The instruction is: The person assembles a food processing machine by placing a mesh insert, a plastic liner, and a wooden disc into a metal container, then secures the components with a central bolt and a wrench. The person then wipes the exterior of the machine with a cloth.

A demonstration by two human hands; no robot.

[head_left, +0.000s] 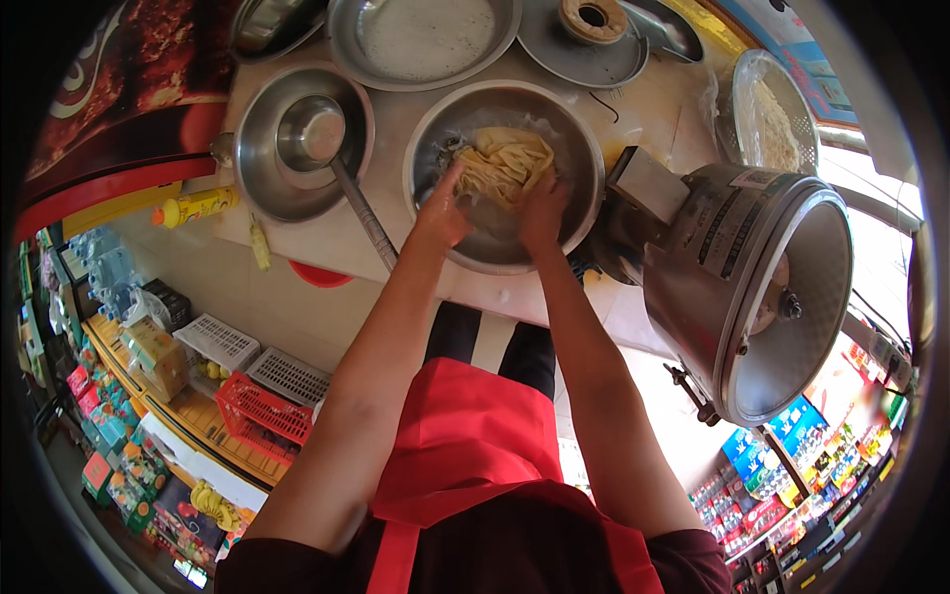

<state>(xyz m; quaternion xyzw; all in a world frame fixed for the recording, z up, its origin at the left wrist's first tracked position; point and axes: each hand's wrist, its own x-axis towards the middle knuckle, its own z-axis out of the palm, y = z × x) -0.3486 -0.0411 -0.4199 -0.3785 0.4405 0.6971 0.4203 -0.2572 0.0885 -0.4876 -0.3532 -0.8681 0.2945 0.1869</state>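
Observation:
A wide steel basin (418, 148) stands on the table before me, and wet, crumpled yellowish cloth (503, 163) lies bunched inside it, with what looks like water around it. My left hand (443, 212) grips the cloth's left side, its fingertips at the folds. On the opposite side my right hand (543, 208) holds the cloth, its fingers partly hidden by the bundle. To the left a second steel bowl (259, 183) carries a steel ladle (311, 134), whose long handle leans over the rim toward my left forearm.
A large steel drum-shaped machine (708, 267) stands close on the right. Behind the basin are a shallow steel pan (426, 40) and a round metal lid (559, 49). A perforated strainer (772, 119) sits far right. A yellow bottle (196, 206) lies left; a red crate (262, 411) is lower left.

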